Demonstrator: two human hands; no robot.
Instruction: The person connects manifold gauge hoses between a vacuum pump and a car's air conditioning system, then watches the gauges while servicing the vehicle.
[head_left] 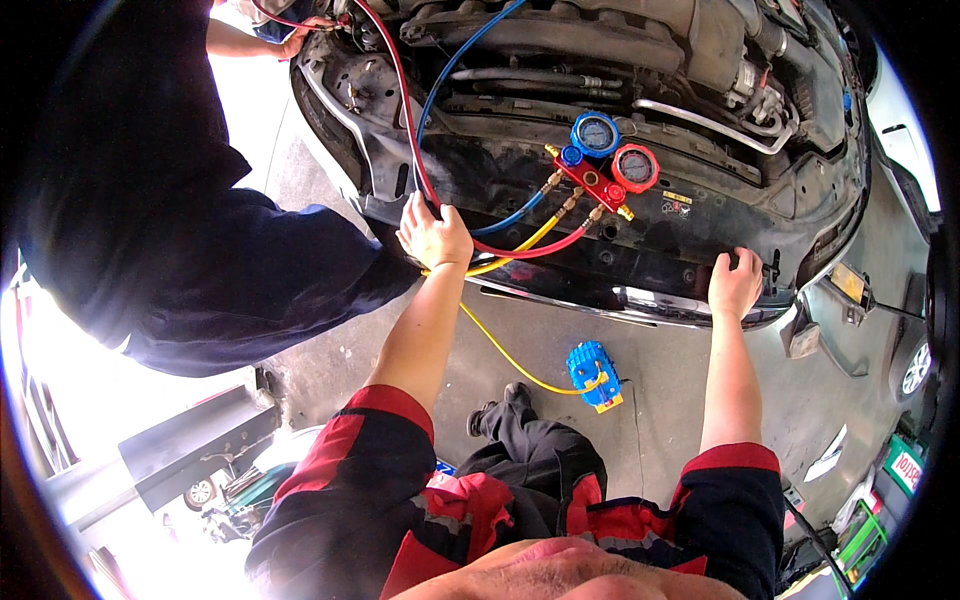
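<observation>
My left hand (436,240) is at the left front of the car's engine bay, its fingers closed around the red hose (398,90), which passes between thumb and fingers. The blue hose (430,110) runs close by, and the yellow hose (540,236) passes near my wrist. To the right, my right hand (736,285) rests on the front panel (650,270) with thumb and fingers apart, holding nothing. Between the hands lies a red manifold gauge set (592,180) with a blue gauge (595,134) and a red gauge (635,168). What lies under my left palm is hidden.
A blue vacuum pump (592,372) stands on the floor with a thin yellow hose (505,352) attached. At the left, a co-worker's dark-clothed body (130,200) leans close; their hand (297,40) is near a hose end. A wheel (914,368) is at the far right.
</observation>
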